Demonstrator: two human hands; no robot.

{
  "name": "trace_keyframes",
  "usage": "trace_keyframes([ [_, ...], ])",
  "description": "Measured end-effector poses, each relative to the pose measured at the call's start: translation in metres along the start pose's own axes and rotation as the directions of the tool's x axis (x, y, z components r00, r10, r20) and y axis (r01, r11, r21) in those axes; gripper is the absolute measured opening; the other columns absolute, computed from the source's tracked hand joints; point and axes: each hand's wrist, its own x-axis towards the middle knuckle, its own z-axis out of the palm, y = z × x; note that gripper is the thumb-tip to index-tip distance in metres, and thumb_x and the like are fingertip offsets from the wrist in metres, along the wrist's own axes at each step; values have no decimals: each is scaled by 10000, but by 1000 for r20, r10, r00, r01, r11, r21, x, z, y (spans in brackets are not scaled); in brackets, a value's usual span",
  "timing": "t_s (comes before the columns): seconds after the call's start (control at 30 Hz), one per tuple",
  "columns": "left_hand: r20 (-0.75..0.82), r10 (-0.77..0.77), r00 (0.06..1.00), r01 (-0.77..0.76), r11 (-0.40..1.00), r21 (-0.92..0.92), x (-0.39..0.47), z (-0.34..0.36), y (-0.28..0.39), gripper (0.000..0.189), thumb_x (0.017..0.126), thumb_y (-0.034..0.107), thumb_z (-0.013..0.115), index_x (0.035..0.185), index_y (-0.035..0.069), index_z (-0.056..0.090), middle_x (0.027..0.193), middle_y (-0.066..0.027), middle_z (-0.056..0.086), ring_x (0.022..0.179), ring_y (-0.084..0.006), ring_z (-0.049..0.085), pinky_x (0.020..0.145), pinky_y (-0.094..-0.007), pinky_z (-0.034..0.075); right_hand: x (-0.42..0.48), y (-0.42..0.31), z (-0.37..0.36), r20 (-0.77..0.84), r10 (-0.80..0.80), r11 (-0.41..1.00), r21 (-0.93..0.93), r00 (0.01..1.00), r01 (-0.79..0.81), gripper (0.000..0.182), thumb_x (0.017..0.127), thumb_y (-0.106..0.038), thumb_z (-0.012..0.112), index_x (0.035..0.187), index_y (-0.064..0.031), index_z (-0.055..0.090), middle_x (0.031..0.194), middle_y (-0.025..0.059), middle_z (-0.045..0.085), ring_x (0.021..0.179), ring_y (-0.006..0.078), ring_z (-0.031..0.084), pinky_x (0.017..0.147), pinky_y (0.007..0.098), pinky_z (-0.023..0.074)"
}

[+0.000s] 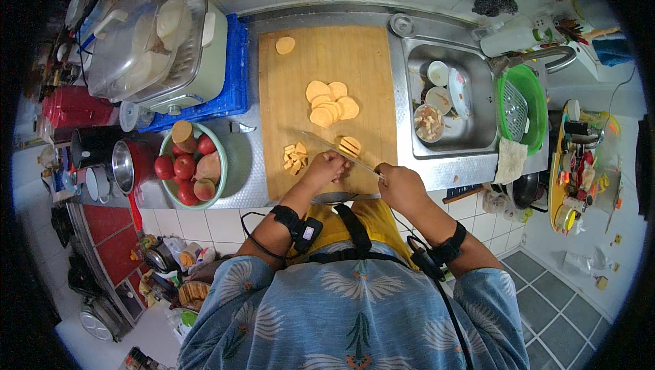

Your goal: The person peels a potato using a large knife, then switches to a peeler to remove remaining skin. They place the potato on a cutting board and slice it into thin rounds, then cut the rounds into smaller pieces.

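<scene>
My right hand [401, 184] grips the handle of a kitchen knife [327, 143], whose blade slants up and left above a wooden cutting board [286, 78]. Just beyond the blade lie orange root slices cut into strips [350, 146], likely sweet potato. My left hand [327, 169] is curled close to the blade on its near side; whether its fingers pinch anything is hidden. A cluster of overlapping round slices [330, 104] rests mid-board. One lone round slice [285, 45] sits at the far left corner. Small cut chunks [295, 158] are heaped left of my left hand.
Left of the board stand a pale green bowl [224, 185] of red apples and roots, a red-handled pan [134, 170] and a lidded electric cooker [210, 57] on a blue crate [236, 63]. At right, a steel sink [460, 144] holds dishes; a green basket [535, 109] is beside it.
</scene>
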Motion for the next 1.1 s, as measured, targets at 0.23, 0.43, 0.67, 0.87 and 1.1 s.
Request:
trace_keyframes([
  [0.23,33,-3,999,2,1000,10,-1,-1,4,224,895,254,532,783,73,603,612,33,497,514,-76,445,475,-238,384,3,-9,-6,85,37,998,-53,996,-33,186,772,-118,559,915,-14,616,788,201,655,750,348,656,688,449,526],
  [0.43,27,-5,1000,5,1000,13,4,-3,-4,231,892,258,538,809,59,623,608,33,509,518,-77,463,487,-237,406,21,0,14,89,67,997,-41,994,-64,189,771,-117,557,920,-15,616,782,212,647,754,368,644,691,457,517],
  [0.67,20,29,999,-30,998,56,9,-5,-17,270,908,289,546,814,46,618,597,24,497,505,-84,453,501,-250,419,23,20,50,-11,22,1000,-5,1000,-22,248,778,-143,563,999,-41,613,756,205,640,726,371,633,657,459,510],
  [0.87,81,132,988,-134,991,23,7,-6,-14,257,927,256,531,782,45,554,596,1,492,508,-90,467,499,-266,432,5,27,44,-135,-165,974,136,977,183,346,765,-98,598,1108,-61,597,849,158,666,776,354,647,684,419,527],
  [1.1,-43,429,902,-239,582,777,-30,-4,19,215,845,151,613,1004,62,499,784,-73,610,629,-211,610,595,-338,498,-24,39,7,-279,-38,919,366,959,143,312,803,-84,577,1108,-35,618,816,183,655,719,335,648,647,383,518],
])
